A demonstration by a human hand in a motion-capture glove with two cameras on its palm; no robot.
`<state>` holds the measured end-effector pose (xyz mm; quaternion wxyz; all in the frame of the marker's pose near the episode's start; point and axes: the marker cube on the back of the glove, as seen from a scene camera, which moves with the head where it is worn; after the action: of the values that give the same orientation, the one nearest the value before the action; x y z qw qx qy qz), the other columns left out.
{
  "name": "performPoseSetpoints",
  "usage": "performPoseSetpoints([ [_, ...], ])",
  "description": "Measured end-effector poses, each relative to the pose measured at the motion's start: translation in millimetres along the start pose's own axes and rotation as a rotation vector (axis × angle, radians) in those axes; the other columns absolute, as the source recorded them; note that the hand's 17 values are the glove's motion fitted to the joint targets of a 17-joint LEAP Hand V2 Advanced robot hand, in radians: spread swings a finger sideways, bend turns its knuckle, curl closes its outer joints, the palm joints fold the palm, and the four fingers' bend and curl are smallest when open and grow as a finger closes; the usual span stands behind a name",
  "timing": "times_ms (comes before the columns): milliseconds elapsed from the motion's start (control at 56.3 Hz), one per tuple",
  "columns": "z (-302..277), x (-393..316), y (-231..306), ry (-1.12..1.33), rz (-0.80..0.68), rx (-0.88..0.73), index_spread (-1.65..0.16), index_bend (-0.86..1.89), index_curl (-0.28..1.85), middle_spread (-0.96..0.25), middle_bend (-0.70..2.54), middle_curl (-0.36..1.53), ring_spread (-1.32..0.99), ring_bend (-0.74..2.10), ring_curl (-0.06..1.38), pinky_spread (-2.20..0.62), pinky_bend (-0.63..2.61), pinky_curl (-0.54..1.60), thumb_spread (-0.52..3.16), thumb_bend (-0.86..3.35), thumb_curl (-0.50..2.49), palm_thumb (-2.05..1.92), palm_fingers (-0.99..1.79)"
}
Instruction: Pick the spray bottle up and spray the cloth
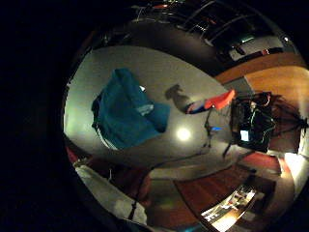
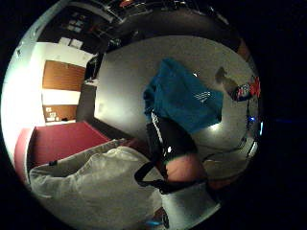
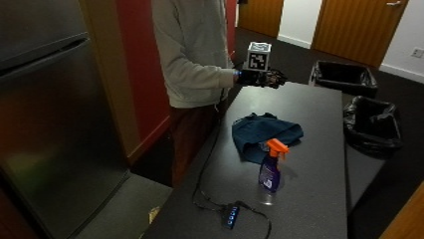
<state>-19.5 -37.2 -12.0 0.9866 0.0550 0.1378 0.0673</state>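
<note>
Nearest the outside camera: a small hub [image 3: 230, 215] with blue lights sits near the near end of the tabletop [image 3: 318, 199], its cable trailing off the person's side edge.

Spray bottle [image 3: 271, 170]: upright, orange trigger head, purple body; stands on the tabletop just beyond the hub, toward the middle of its width. Untouched.

Cloth [image 3: 264, 133]: blue, crumpled, lying flat mid-tabletop, just past the bottle on the far side. Bottle base and cloth edge near each other; cannot tell whether they touch.

Right hand [image 3: 262, 77]: gloved, raised in the air above the far part of the tabletop, well apart from both bottle and cloth. Holds nothing; fingers appear loosely relaxed rather than clenched. Both palm views look down on cloth and bottle from a distance, consistent with the hand being high.

Step in hand, by judgement: the reach has not begun; bottle pickup not yet done. Next move calls for lowering the hand past the cloth toward the near end, wrapping the bottle's neck with a finger on the trigger, then aiming the nozzle back at the cloth.
</note>
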Motion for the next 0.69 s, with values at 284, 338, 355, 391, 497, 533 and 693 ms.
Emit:
performPoseSetpoints([
  [284,-1,-5,7,-0.339,0.241,0.206,-0.4,0.13,0.27,-0.01,0.2,0.29,0.05,0.23,0.23,0.2,0.39,0.34,1.06,-0.02,0.34,0.6,0.12],
  [338,1,2,8,-0.352,0.283,0.24,-0.39,0.13,0.27,-0.01,0.21,0.3,0.05,0.24,0.23,0.2,0.39,0.34,1.06,-0.02,0.35,0.6,0.13],
  [355,1,4,9,-0.355,0.296,0.25,-0.39,0.13,0.27,-0.01,0.22,0.3,0.05,0.24,0.23,0.2,0.39,0.34,1.06,-0.02,0.35,0.6,0.13],
  [391,3,9,10,-0.362,0.322,0.272,-0.39,0.13,0.26,-0.01,0.22,0.31,0.05,0.24,0.24,0.2,0.39,0.34,1.06,-0.02,0.35,0.6,0.13],
  [497,8,24,17,-0.388,0.413,0.338,-0.37,0.13,0.25,-0.01,0.22,0.31,0.04,0.26,0.25,0.2,0.4,0.35,1.06,-0.02,0.35,0.62,0.15],
  [533,11,28,19,-0.397,0.437,0.356,-0.37,0.13,0.25,-0.01,0.22,0.32,0.04,0.27,0.25,0.19,0.39,0.35,1.06,-0.02,0.35,0.63,0.16],
  [693,30,39,28,-0.474,0.579,0.487,-0.33,0.11,0.23,-0.01,0.21,0.32,0.02,0.32,0.27,0.16,0.42,0.36,1.06,-0.01,0.37,0.69,0.18],
])
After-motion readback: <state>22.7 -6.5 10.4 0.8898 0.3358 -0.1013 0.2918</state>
